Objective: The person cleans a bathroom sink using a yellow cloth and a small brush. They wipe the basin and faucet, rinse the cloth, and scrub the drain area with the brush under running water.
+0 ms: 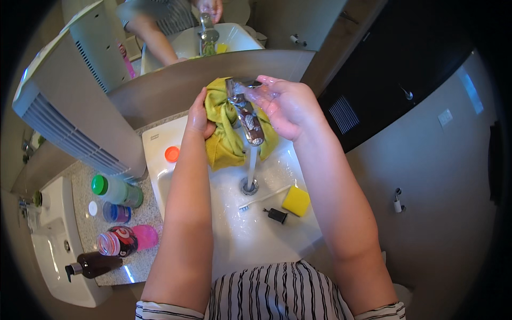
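A wet yellow-green cloth (226, 148) is draped around the base of a chrome faucet (250, 124). My left hand (200, 116) grips the cloth at its left edge. My right hand (284, 104) is wet, its fingers spread and curved beside the faucet's top, with water over them and nothing seen held. Water streams from the spout to the drain (249, 186) of the white sink (240, 248). In the basin lie a white toothbrush (266, 197), a yellow sponge (296, 201) and a small black plastic piece (276, 215).
An orange cap (172, 154) lies on the sink's left rim. Left on the granite counter (86, 220) are a green-capped bottle (118, 191), a small blue-labelled container (116, 212), a bottle of pink liquid (130, 241), a brown pump bottle (96, 264) and a tall white appliance (80, 100). A mirror rises behind.
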The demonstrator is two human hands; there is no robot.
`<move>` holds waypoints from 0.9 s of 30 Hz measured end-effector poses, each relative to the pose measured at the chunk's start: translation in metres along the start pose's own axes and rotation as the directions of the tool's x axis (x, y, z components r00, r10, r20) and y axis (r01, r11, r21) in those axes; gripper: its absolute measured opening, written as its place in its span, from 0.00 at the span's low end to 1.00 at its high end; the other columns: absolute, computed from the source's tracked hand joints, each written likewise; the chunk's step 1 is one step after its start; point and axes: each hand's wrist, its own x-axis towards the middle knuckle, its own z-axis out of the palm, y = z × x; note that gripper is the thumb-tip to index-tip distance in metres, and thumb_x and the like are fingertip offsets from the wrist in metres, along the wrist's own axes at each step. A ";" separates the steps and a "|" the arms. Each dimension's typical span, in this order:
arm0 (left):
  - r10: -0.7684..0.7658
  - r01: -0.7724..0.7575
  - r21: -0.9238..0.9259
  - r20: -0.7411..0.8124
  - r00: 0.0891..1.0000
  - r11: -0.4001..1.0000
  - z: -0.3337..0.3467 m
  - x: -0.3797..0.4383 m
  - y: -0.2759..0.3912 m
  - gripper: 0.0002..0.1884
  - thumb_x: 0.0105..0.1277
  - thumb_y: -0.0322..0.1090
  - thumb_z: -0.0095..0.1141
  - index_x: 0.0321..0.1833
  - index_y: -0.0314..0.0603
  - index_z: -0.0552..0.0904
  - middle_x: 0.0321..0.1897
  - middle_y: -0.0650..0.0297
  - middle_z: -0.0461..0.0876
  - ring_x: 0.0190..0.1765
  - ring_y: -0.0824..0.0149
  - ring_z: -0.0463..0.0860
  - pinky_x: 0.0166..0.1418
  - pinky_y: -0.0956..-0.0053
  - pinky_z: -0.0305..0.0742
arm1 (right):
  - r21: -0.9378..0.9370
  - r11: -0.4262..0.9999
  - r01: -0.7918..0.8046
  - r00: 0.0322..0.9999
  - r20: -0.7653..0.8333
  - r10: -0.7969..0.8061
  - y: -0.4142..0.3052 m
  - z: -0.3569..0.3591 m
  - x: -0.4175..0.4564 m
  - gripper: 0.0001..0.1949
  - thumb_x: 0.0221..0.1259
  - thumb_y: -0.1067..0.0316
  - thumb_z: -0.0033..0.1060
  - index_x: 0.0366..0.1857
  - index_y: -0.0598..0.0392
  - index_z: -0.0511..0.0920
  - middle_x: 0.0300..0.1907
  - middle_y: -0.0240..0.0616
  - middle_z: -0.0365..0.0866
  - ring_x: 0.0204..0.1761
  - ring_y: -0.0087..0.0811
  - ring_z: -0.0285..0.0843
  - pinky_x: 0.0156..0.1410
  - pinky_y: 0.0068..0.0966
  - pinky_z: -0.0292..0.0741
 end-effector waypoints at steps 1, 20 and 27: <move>-0.003 0.003 0.007 -0.003 1.000 1.000 0.000 0.000 0.000 0.24 0.72 0.50 0.39 0.62 0.40 0.71 0.56 0.56 0.76 0.58 0.57 0.75 0.64 0.60 0.67 | -0.083 0.996 0.018 1.000 -0.010 -0.019 -0.001 -0.001 0.002 0.13 0.59 0.83 0.39 0.47 0.68 0.70 0.45 0.49 0.70 0.47 0.36 0.74 0.55 0.26 0.76; -0.041 0.044 0.057 -0.048 0.998 0.997 0.000 -0.001 0.001 0.25 0.73 0.49 0.36 0.65 0.42 0.68 0.59 0.58 0.74 0.60 0.58 0.74 0.65 0.61 0.67 | -0.726 0.555 0.406 0.769 0.599 0.222 0.040 -0.090 0.028 0.19 0.66 0.76 0.40 0.51 0.40 0.80 0.49 0.37 0.75 0.54 0.31 0.72 0.63 0.23 0.67; -0.032 0.036 0.067 -0.066 0.997 0.997 0.011 -0.004 -0.001 0.25 0.73 0.49 0.37 0.65 0.43 0.69 0.59 0.58 0.74 0.60 0.58 0.74 0.66 0.61 0.66 | -0.855 0.513 0.081 0.737 0.397 0.547 0.066 -0.125 0.001 0.14 0.62 0.76 0.42 0.47 0.54 0.78 0.34 0.32 0.74 0.38 0.26 0.72 0.43 0.21 0.72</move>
